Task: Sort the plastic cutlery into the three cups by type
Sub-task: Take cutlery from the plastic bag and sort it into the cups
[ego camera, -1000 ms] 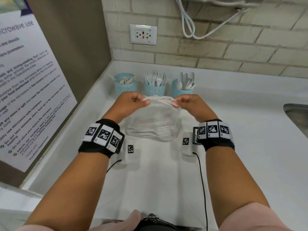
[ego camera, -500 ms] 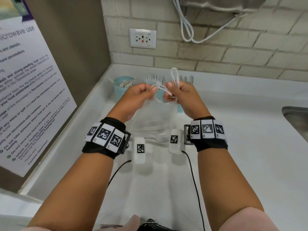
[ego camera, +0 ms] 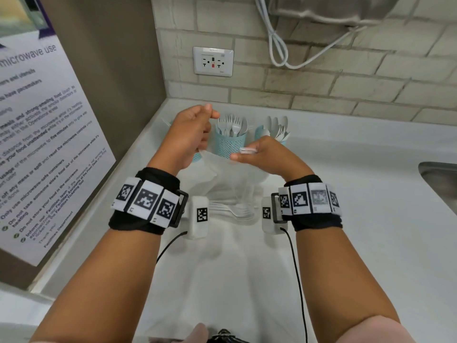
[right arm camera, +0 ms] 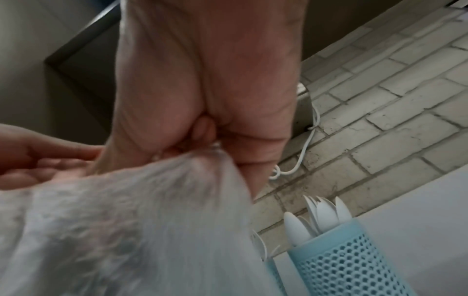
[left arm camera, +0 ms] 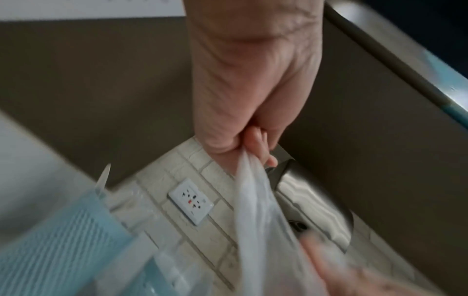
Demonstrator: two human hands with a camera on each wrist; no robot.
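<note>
A clear plastic bag [ego camera: 230,184] hangs between my two hands over the white counter, with several white forks [ego camera: 235,211] lying in its bottom. My left hand [ego camera: 195,131] grips the bag's top edge, raised at the left; the left wrist view shows the film [left arm camera: 258,220] pinched in that fist [left arm camera: 248,144]. My right hand [ego camera: 252,153] pinches the other edge, lower, and its wrist view shows the bag [right arm camera: 139,220] bunched in the fingers. Behind stand three blue mesh cups: fork cup [ego camera: 230,142], spoon cup [ego camera: 272,132], and a third cup [ego camera: 197,157] mostly hidden by my left hand.
A steel sink [ego camera: 440,184] lies at the right edge of the counter [ego camera: 346,219]. On the brick wall are a socket [ego camera: 213,61] and a looped white cable [ego camera: 279,45]. A microwave notice [ego camera: 37,144] covers the left side panel.
My hands, close together on the bag's top before, have drawn apart: the left rose up and left, the right dropped lower. The bag's mouth is pulled wider.
</note>
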